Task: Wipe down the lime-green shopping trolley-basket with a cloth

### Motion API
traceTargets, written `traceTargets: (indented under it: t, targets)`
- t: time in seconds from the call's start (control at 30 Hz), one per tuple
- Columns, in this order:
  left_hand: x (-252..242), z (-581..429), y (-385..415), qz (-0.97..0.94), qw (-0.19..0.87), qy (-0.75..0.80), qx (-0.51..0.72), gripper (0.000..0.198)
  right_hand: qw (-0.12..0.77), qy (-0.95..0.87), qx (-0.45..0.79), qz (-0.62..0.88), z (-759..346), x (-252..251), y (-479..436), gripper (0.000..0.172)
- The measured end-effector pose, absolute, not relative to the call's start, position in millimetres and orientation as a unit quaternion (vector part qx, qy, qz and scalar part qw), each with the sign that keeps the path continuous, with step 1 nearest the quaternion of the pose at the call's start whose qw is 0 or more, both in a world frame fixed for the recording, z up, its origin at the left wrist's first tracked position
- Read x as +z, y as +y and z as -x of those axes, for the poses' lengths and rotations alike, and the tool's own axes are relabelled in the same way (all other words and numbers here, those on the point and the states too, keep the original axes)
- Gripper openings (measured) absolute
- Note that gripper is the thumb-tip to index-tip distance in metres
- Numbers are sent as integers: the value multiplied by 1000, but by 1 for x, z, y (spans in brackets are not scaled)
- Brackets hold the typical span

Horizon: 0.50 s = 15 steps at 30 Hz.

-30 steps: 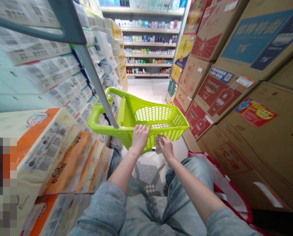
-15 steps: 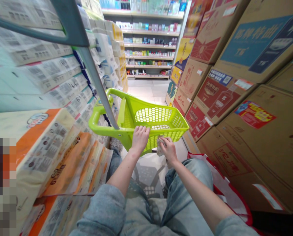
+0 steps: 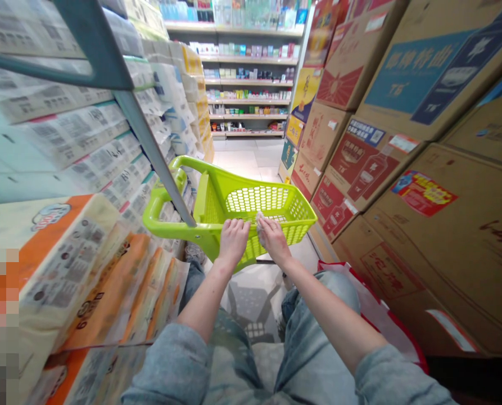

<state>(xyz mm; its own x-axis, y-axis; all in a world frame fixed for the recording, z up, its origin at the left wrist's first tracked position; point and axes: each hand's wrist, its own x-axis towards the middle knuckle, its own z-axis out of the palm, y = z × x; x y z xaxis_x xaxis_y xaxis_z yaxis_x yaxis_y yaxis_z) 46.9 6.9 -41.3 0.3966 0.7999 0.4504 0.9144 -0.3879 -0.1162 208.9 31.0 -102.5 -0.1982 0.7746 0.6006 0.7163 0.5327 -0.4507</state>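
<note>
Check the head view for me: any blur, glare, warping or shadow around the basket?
Head view: wide-angle warp leans the boxes and post at the edges. The basket, the left hand gripping its rim and the right hand pinching a pale cloth are sharp. Light is even, no glare; a mesh shadow lies on the floor below. A pixelated block hides the lower left corner.

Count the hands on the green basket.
2. The left hand grips the near rim of the green basket; the right hand is right beside it on the same rim, holding a pale wad. No other hands are in view.
</note>
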Motion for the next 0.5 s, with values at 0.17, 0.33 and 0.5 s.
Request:
traceTargets:
  t: [0.17,0.33,0.5]
  targets:
    - [-39,-42,5,824,170,-518,-153,24,346,-815,11,465,-246,-102,41,43]
    - [-42,-42,7,824,178,-517,-151,26,266,-808,-39,525,-307,-102,54,40]
    - [-40,-47,9,836,196,-497,-123,29,217,-784,-69,578,-333,-107,68,32]
